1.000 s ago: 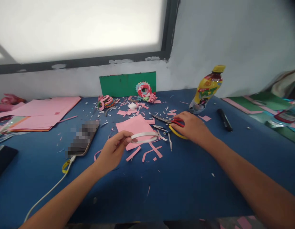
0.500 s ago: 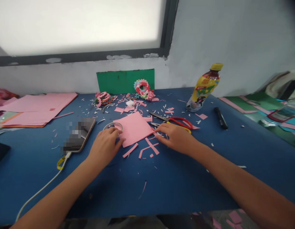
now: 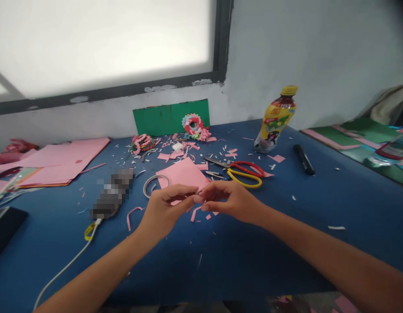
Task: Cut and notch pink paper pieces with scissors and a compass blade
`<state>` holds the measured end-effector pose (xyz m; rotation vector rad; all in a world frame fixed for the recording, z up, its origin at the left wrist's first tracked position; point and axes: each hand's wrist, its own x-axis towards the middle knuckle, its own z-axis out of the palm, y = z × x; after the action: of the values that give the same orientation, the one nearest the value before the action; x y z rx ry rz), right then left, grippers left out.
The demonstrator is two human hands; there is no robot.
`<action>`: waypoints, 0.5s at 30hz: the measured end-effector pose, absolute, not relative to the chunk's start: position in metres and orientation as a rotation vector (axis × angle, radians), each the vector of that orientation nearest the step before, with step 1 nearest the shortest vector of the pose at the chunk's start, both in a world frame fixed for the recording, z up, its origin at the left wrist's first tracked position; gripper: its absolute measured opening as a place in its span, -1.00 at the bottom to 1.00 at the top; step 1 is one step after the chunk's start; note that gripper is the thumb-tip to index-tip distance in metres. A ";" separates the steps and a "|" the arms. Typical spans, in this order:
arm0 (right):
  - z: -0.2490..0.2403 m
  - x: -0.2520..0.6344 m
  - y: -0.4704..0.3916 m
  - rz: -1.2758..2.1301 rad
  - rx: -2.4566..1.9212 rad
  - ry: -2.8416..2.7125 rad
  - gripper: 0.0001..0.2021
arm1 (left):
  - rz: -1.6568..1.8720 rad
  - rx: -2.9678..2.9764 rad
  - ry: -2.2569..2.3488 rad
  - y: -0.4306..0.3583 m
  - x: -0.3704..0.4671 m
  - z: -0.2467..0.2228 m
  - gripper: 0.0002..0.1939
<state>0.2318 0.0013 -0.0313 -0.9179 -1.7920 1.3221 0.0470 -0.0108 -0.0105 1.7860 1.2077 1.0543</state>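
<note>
My left hand [image 3: 167,206] is closed, thumb and forefinger pinched together above the near edge of a pink paper square [image 3: 185,171]. My right hand [image 3: 229,200] meets it there with curved fingers, fingertips touching the left ones. Something tiny sits between the fingertips, too small and covered to name. The square lies flat on the blue table [image 3: 221,256], its near part hidden by my hands. A ring-shaped roll of tape [image 3: 146,187] lies against the square's left side. Scissors with red and yellow handles [image 3: 245,174] lie open behind my right hand.
Paper scraps [image 3: 167,155] litter the table around the square. A phone [image 3: 112,193] on a white cable and stacked pink sheets [image 3: 67,158] are left. Paper rings [image 3: 192,125] stand by a green board [image 3: 170,117]. A drink bottle [image 3: 275,119] and black marker [image 3: 303,159] are right.
Both hands have come together at the square's near edge. My left hand has moved right, off the tape roll, and closed into a pinch. My right hand has moved slightly left and nearer.
</note>
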 end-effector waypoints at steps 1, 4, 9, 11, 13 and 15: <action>-0.031 0.230 -0.001 1.374 -0.891 -1.702 -0.71 | 1.114 1.669 1.176 -0.014 0.050 -0.009 -0.83; -0.031 0.224 -0.007 1.429 -0.841 -1.522 -0.75 | 1.181 1.544 1.127 -0.020 0.055 -0.008 -0.88; -0.031 0.218 -0.015 1.485 -0.802 -1.407 -0.82 | 1.211 1.600 1.102 -0.024 0.054 -0.006 -0.88; -0.031 0.217 -0.018 1.497 -0.801 -1.405 -0.81 | 1.208 1.603 1.110 -0.025 0.053 -0.005 -0.88; -0.030 0.217 -0.020 1.483 -0.807 -1.423 -0.81 | 1.193 1.579 1.126 -0.026 0.053 -0.003 -0.89; -0.029 0.217 -0.022 1.466 -0.820 -1.439 -0.82 | 1.180 1.543 1.130 -0.028 0.054 -0.001 -0.90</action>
<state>0.2165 -0.0219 -0.0291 -0.8198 -1.4387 1.4661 0.0537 -0.0282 -0.0014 1.5426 1.1301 1.1804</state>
